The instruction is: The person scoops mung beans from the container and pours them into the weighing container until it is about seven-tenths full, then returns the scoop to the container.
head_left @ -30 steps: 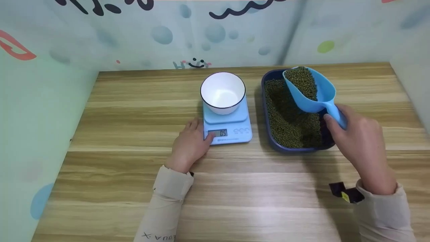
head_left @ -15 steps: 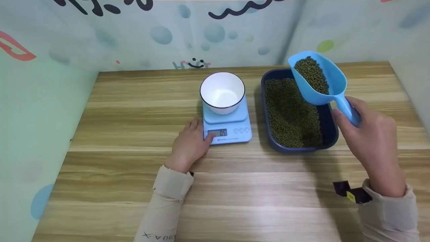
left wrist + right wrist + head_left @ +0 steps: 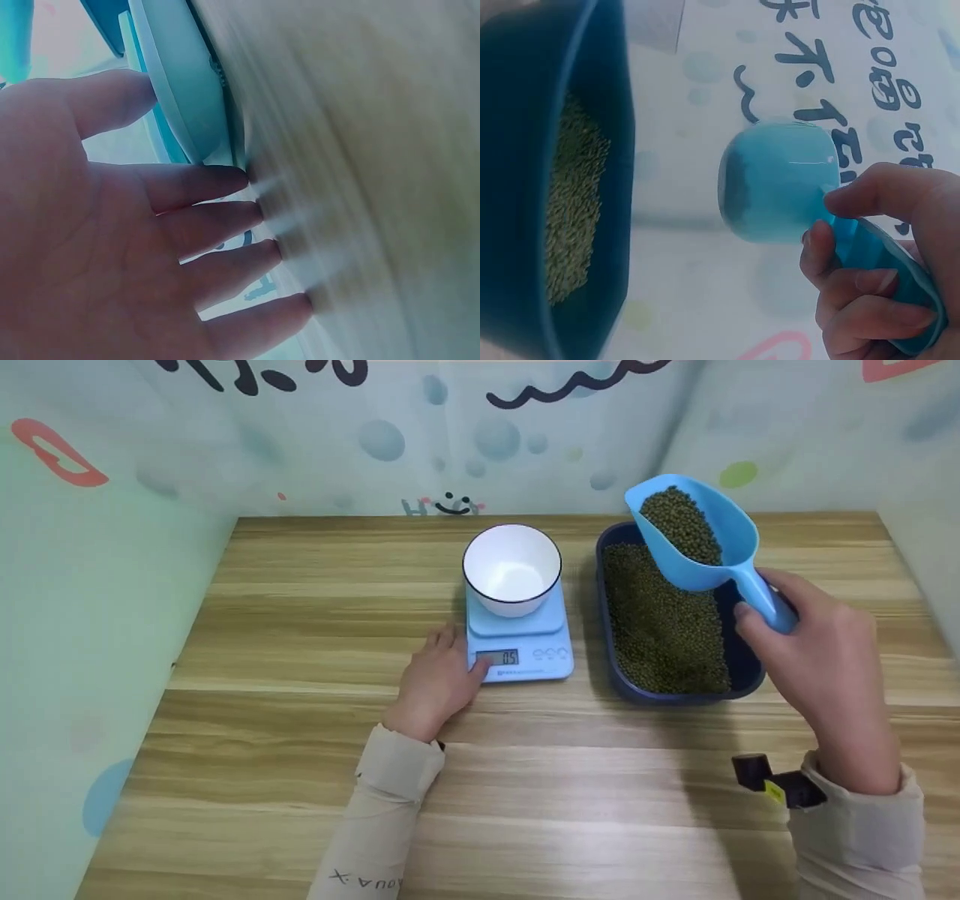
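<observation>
In the head view my right hand grips the handle of a light blue scoop, raised over the far right part of a dark blue tub. Small green beans, like mung beans, fill part of the scoop. More of them lie in the tub. My left hand rests at the left side of a light blue kitchen scale, thumb by the display, which reads 0.5. In the left wrist view its fingers are straight, tips on the table. A white bowl with a dark rim stands on the scale.
The wood-grain table ends at a printed backdrop just behind the bowl and tub. A pale wall borders the left side. A narrow strip of table separates the scale from the tub.
The scoop has risen from the beans, first rightward, then slightly left, and its heap of beans looks smaller. The head view has shifted a little; my left hand stays at the scale.
</observation>
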Demonstrator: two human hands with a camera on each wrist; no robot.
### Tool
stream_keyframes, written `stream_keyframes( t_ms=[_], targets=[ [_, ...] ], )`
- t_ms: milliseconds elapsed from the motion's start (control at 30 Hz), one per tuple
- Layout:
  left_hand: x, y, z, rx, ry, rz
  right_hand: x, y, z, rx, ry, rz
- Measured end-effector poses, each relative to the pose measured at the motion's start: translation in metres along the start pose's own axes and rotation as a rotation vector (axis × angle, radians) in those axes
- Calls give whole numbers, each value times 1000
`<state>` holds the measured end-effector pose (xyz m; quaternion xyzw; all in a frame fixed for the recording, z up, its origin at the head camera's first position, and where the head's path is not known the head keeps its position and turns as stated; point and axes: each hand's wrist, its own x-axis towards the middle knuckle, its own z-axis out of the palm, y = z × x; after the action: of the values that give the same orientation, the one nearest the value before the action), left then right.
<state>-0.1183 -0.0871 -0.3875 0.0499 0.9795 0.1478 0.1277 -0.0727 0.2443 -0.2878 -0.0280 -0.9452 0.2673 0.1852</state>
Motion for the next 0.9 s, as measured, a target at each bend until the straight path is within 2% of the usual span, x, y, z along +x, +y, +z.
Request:
stream_keyframes(
  t_ms=[333, 633, 900],
  targets=[
    [1, 4, -1, -3, 9, -8, 8, -28, 7, 66, -25, -57],
    [0, 2, 0, 6, 0, -21, 16, -55, 21, 84, -164, -108],
    [-2, 1, -2, -5, 33, -10, 19, -67, 34, 132, -221, -124]
  ],
)
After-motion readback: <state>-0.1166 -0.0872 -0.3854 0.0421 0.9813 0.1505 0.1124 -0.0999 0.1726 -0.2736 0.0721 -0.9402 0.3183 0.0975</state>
